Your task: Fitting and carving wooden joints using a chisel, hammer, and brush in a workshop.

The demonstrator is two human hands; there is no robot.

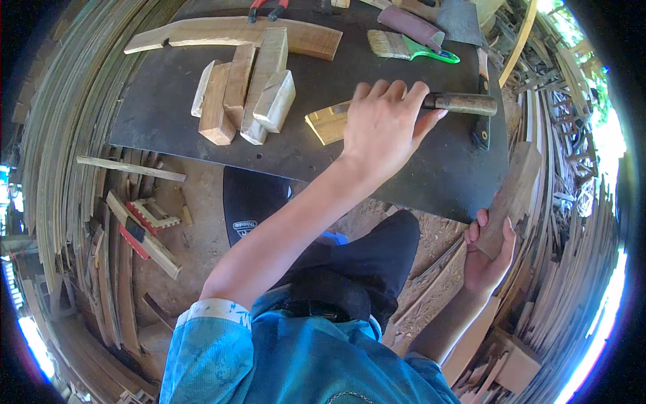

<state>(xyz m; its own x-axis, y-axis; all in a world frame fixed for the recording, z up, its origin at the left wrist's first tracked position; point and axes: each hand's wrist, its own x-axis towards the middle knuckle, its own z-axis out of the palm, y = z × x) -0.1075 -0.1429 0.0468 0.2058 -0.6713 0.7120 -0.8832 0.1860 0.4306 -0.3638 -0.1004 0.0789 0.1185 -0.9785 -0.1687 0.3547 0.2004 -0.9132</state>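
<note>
My left hand (383, 124) reaches over the dark tabletop, palm down, its fingers bent over a wooden-handled tool (465, 103). The round handle and a dark metal collar stick out to the right; my hand hides most of the rest. A pale yellowish wood block (326, 126) lies beside that hand, partly beneath it. Off the table's near right corner, my right hand (488, 259) grips a flat brown wood piece (510, 198) by its lower end, holding it tilted up. Several wood blocks (257, 94) stand together on the table's left half.
Across the back of the table (316, 81) lie a curved board (296, 35), red-handled pliers (266, 10), a green-handled paintbrush (410, 48) and a rolled brown sheet (412, 28). A long black-handled tool (482, 131) lies at the right edge. Stacked timber strips (64, 128) flank both sides.
</note>
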